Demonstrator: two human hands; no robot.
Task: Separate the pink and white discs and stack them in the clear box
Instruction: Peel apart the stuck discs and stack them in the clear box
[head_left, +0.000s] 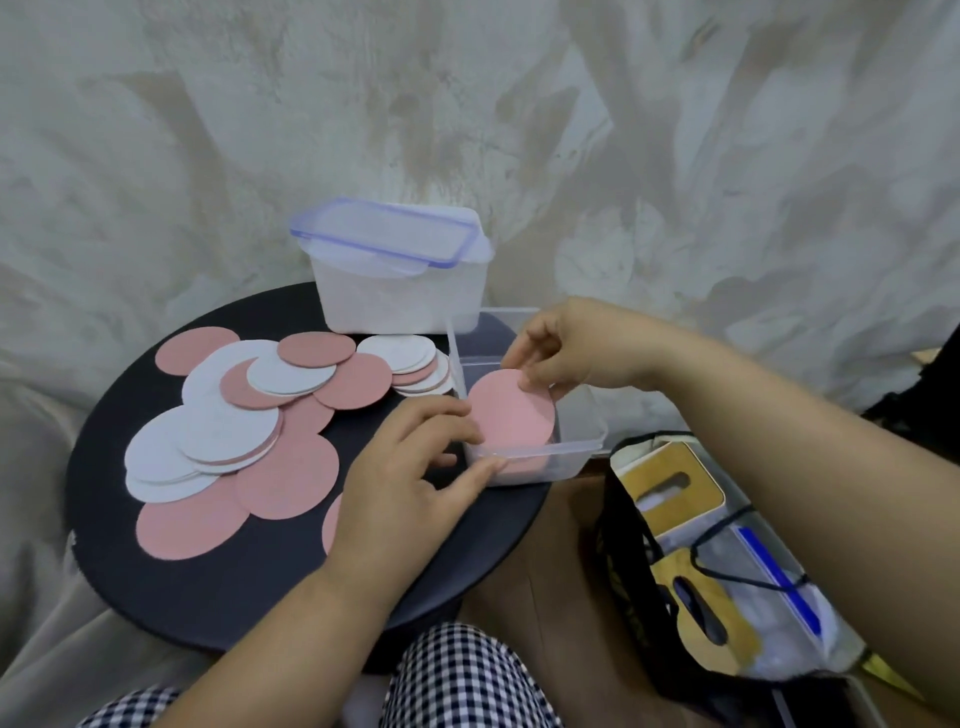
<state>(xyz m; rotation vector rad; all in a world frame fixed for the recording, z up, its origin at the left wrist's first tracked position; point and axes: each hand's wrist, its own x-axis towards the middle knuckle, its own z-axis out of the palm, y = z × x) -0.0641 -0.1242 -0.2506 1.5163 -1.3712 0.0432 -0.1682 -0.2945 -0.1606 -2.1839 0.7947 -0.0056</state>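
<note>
Pink disc (511, 415) tilted inside the clear box (571, 464), its far edge pinched by the right hand (563, 348), apparently to lay it flat, as the left hand (400, 478), fingers relaxed, braced the box's near wall; unsorted discs (234, 415) lay left of it.

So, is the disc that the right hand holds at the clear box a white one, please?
No, the right hand pinches a pink disc at the clear box.
</note>
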